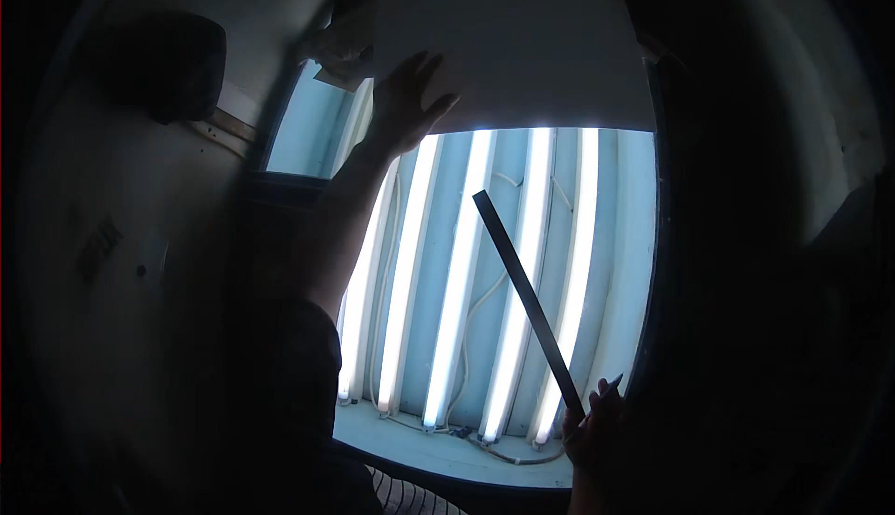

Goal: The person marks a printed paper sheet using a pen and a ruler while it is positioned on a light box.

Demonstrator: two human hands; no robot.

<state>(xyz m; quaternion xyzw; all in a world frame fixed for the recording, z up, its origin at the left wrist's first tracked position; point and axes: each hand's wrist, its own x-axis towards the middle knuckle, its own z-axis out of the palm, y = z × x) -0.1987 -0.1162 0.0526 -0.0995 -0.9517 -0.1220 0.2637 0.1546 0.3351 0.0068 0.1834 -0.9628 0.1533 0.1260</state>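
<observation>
My left hand (410, 103) is open, its fingers spread at the lower left part of a large pale sheet (522, 44). The sheet covers the far end of a lit box (503, 464) and looks grey against the light. My right hand (594, 429) is at the near right of the box, closed around the lower end of a long, straight dark strip (524, 296). That strip slants up and left over the glowing tubes. A thin pointed thing like a pen (612, 384) also sticks out from the fingers of this hand. Darkness hides most finger detail.
Several bright fluorescent tubes (457, 282) run lengthwise in the box, with loose white wires (475, 315) among them. A dark frame (659, 235) edges the box. A dark rounded object (182, 63) stands at the far left, and a crumpled-looking item (343, 54) lies beside the sheet.
</observation>
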